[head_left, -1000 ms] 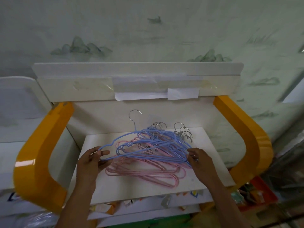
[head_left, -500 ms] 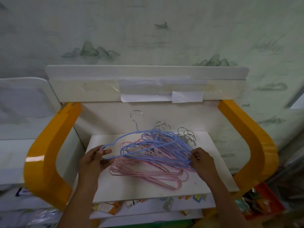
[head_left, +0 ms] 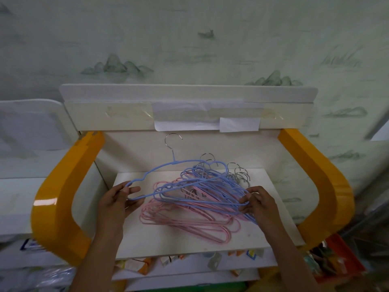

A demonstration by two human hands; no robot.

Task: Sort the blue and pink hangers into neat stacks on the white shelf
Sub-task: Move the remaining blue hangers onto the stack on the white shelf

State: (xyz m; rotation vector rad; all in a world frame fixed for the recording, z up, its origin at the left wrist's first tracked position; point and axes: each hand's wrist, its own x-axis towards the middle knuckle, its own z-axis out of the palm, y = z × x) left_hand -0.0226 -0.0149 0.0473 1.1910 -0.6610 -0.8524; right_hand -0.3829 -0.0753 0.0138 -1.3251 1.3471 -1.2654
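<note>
Blue hangers (head_left: 202,186) lie in a loose fan on top of the pink hangers (head_left: 189,220), all on the white shelf (head_left: 273,207). The topmost blue one (head_left: 151,175) is tipped up off the pile, its metal hook (head_left: 171,142) pointing away from me.

My left hand (head_left: 117,199) pinches that hanger's left shoulder loop, thumb over the wire, fingers (head_left: 132,189) curled under it. My right hand (head_left: 257,202) sits at the opposite ends of the fan; its fingers (head_left: 246,200) are bent narrowly around several blue wire tips (exactly how many I cannot tell).

Handling, as I judge it: thin coated wire, light, fairly stiff but springy, probably a bit slick. The scalloped shoulders and the cluster of hooks (head_left: 237,175) beyond the right fingers look ready to snag one another, so a sideways drag could pull pink along with blue. Best hold seems to be both shoulder ends at once, lifting straight up.

Outward from the fingers: orange curved side frames (head_left: 59,203) flank the shelf, taped paper (head_left: 206,123) on the back panel above, small cartons (head_left: 143,264) on the tier below.
</note>
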